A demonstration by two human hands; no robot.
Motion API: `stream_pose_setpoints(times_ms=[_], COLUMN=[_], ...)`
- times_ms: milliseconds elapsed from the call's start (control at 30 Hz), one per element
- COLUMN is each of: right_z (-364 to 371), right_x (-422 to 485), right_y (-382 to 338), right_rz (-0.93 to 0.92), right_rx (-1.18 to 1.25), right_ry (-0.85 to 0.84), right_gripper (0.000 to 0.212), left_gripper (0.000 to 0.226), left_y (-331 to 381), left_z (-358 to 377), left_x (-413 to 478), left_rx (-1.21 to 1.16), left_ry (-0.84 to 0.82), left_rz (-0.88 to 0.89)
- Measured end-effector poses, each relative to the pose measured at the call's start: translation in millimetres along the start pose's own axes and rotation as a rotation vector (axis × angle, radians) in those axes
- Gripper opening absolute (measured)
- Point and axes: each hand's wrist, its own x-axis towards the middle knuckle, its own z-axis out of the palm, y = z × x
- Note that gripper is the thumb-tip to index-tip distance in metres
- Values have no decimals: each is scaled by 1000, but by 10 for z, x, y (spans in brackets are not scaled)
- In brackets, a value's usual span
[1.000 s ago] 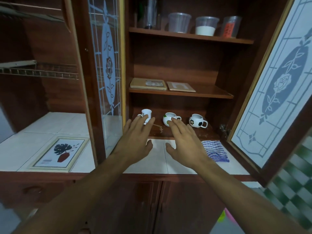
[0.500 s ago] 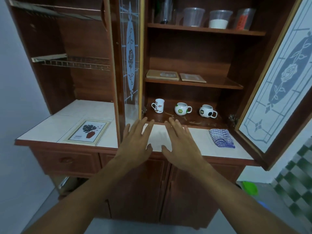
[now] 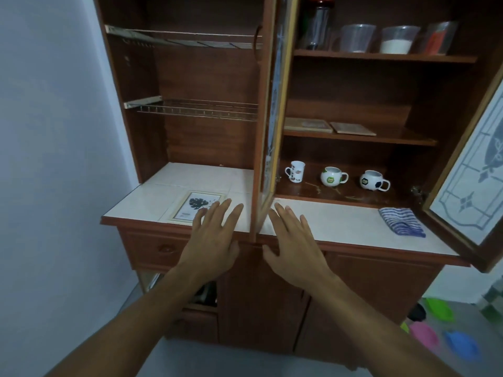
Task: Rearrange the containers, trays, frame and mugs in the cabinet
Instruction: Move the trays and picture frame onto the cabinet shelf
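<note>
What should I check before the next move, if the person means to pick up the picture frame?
1. Hands free: left hand and right hand are open and hold nothing: ok.
2. Frame in reach: picture frame lies flat on the tiled counter, at the left hand's fingertips: ok.
3. Fingers touching the frame: cannot tell.
4. Path rightwards: the open door edge stands between the hands, probably in the way: not ok.
5. Mugs steady: tall mug, green-marked mug and football mug stand upright, apart: ok.
</note>
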Motion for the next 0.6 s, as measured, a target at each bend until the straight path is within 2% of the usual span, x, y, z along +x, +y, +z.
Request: stream_pose_setpoints(times_ms=[233, 600], right_z=[245, 469], right_x=[77, 427], right_y=[-573, -791], right_rz=[-28, -34], right_rx=[61, 90], right_ry=[6, -59], right_gripper=[71, 73], left_gripper=[77, 78], left_y=[-453, -800], left_z=[-145, -85], left_x=[-347, -383], left_rx=[-5, 40], left_ry=[-45, -58], left_rz=[-42, -122])
